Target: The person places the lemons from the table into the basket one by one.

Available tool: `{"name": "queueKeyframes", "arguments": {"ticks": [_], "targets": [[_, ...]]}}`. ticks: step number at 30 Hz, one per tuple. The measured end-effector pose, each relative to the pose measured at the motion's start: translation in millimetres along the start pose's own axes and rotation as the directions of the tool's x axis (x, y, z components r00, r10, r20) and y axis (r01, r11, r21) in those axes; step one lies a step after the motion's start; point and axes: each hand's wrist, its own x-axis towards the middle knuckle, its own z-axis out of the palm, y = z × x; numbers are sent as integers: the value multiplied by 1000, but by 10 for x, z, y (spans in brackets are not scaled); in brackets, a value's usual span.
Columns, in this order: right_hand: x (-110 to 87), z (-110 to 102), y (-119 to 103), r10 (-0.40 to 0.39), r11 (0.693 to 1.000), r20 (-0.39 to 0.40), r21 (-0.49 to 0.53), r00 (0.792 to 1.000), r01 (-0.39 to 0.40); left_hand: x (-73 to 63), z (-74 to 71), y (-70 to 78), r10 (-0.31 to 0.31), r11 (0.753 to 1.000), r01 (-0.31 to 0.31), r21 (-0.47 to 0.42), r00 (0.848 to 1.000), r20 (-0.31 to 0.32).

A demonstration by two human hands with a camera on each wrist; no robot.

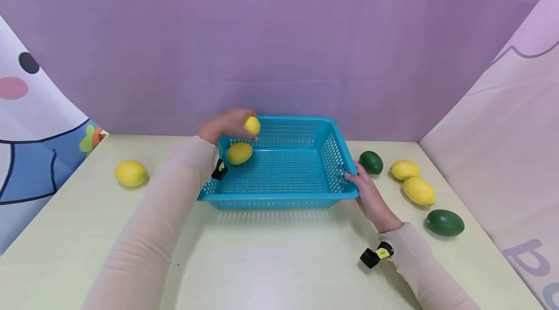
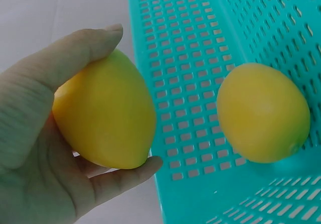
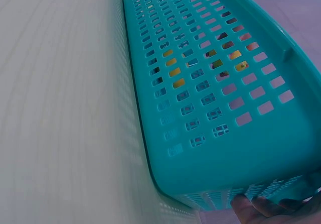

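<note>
A teal plastic basket (image 1: 284, 197) with perforated walls stands on the table. In the left wrist view my left hand (image 2: 55, 118) grips a yellow lemon (image 2: 108, 111), thumb on one side and fingers on the other, beside the basket's rim. The head view puts this held lemon (image 1: 252, 125) over the basket's back left corner. A second lemon (image 1: 239, 153) lies inside the basket near its left wall. My right hand (image 1: 371, 198) holds the basket's right rim, with fingers on its inner side. Only its fingers show in the right wrist view, low at the basket's end.
On the right of the table are two lemons (image 1: 418, 191) touching each other, a dark green fruit (image 1: 371, 162) beside the basket and another green fruit (image 1: 445, 223) nearer the front. One more lemon (image 1: 132, 173) lies at the left. A purple cloth (image 1: 279, 48) hangs behind the table.
</note>
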Motion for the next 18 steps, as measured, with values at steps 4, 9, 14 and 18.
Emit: {"name": "queueKeyframes", "arguments": {"ticks": [4, 9, 14, 18], "targets": [[1, 2, 6, -1, 1000, 2, 1, 1000, 1, 4, 43, 30, -7, 1000, 7, -5, 1000, 20], [-3, 1, 6, -6, 1000, 7, 5, 1000, 6, 12, 94, 48, -10, 1000, 10, -15, 999, 38], [-11, 0, 3, -13, 1000, 12, 1, 1000, 13, 24, 142, 56, -28, 999, 30, -35, 997, 67], [-17, 5, 3, -1, 1000, 14, -3, 1000, 1, 23, 182, 64, -56, 996, 62, -58, 994, 93]]}}
